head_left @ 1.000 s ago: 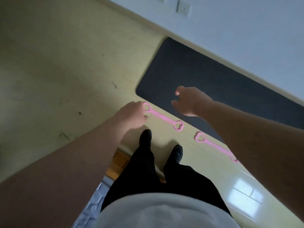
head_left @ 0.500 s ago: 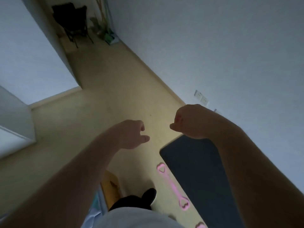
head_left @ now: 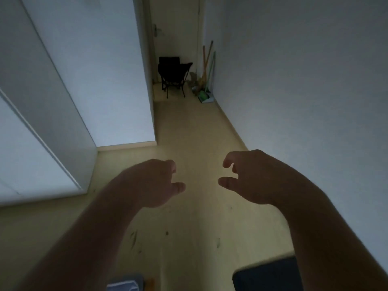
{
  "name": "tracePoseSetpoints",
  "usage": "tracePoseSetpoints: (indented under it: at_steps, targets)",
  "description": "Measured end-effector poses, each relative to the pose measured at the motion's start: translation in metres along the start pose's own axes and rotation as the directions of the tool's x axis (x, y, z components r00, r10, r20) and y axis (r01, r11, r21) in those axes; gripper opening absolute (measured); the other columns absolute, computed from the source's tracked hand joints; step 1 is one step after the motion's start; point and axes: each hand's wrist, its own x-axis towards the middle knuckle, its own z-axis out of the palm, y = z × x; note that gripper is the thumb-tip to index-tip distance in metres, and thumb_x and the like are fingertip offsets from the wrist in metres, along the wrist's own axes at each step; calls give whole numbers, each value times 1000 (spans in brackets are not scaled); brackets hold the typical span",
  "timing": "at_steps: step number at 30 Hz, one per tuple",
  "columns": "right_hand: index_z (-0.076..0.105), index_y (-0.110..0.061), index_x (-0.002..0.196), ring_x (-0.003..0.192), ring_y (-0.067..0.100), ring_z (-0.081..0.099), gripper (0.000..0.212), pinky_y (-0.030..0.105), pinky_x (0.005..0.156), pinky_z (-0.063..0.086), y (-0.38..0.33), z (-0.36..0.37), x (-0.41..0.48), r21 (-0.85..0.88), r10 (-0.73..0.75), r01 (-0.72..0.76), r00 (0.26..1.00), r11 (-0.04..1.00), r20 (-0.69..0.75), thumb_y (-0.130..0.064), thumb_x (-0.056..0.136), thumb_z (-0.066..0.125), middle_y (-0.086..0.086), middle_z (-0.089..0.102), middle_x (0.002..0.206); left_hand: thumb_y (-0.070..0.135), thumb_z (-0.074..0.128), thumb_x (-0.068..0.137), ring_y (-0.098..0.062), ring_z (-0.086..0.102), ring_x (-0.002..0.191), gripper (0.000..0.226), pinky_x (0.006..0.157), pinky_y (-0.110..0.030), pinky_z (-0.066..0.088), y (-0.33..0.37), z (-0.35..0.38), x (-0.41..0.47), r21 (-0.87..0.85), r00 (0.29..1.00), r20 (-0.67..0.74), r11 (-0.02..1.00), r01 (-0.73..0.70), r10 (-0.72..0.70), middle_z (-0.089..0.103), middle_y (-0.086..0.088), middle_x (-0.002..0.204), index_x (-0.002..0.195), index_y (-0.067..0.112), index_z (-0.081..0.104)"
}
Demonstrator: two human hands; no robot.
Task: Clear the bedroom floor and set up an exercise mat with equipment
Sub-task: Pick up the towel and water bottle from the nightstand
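Observation:
Only a corner of the dark exercise mat [head_left: 266, 276] shows, at the bottom right on the yellow floor, partly behind my right forearm. Both arms reach forward at mid-height above the floor. My left hand [head_left: 153, 183] has loosely curled fingers and holds nothing. My right hand [head_left: 245, 175] is also empty, its fingers bent and apart from the thumb. The pink resistance bands are out of view.
A white wardrobe [head_left: 63, 101] stands on the left, a white wall on the right. Down the corridor are a black folding chair [head_left: 173, 75], brooms with a green dustpan [head_left: 204, 80] and a door. A blue-white item [head_left: 123, 285] lies at the bottom edge.
The view has swung up from the floor to the corridor. The pink bands left the view and the mat shrank to a corner. Both hands rose, empty, and the right hand's fingers loosened.

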Motion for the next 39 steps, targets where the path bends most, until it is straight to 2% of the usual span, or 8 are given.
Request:
tracePoseSetpoints:
  at_steps: [2,7,14,19,25,32,36,39]
  targets:
    - [54,-28,132,96,12,58,47,29,87,49,-15,-6,31,2,-48,48,999,999,2,-52,93,63,-8,63,119,59,55,94,-21,57,122,62,103,-40,48,-19,-15,18,-25,999,-18,999,42,-42,57,-1,140,144,23,44]
    - [53,-30,133,107,14,60,46,35,96,50,-60,-19,109,-13,-180,180,983,984,-19,-51,93,62,-6,62,125,62,55,92,-20,58,120,61,102,-44,49,-75,-48,52,-77,975,-140,984,162,-172,58,1,137,142,27,46]
    - [52,-34,132,108,16,61,45,43,94,52,-143,-25,237,-60,-472,469,881,881,-36,-54,92,60,-7,61,124,63,51,93,-13,57,114,50,101,-40,48,-160,-72,80,-187,858,-268,897,401,-439,59,12,123,135,36,48]
    - [48,-35,136,108,16,62,45,38,92,52,-213,-29,322,-75,-687,686,726,724,5,-53,95,57,-10,62,123,60,53,93,-14,59,115,49,97,-35,48,-217,-89,83,-272,683,-325,756,595,-654,64,8,121,134,32,52]
    - [50,-35,135,102,16,63,42,35,87,52,-314,-21,388,-24,-854,863,503,504,134,-49,96,57,-9,62,123,57,57,92,-16,63,102,47,90,-36,52,-275,-106,72,-404,398,-332,511,759,-855,66,5,118,130,29,56]
    - [53,-32,132,96,17,63,36,36,85,53,-454,24,411,55,-944,958,265,281,196,-46,98,54,-9,62,119,51,58,94,-14,60,100,41,82,-32,50,-360,-99,34,-554,105,-300,263,790,-948,63,7,119,128,29,56]
    - [53,-32,132,96,17,62,35,32,81,49,-555,59,418,39,-966,983,171,182,194,-45,99,53,-9,62,121,48,59,95,-15,61,107,41,85,-32,50,-439,-96,1,-614,-34,-298,164,772,-954,64,5,121,130,27,56]
    - [54,-32,130,99,17,62,33,32,80,48,-631,80,421,49,-974,988,132,143,186,-44,99,52,-10,64,120,48,57,96,-12,58,96,42,80,-31,49,-504,-102,-25,-649,-102,-300,125,751,-948,64,4,116,131,25,56]
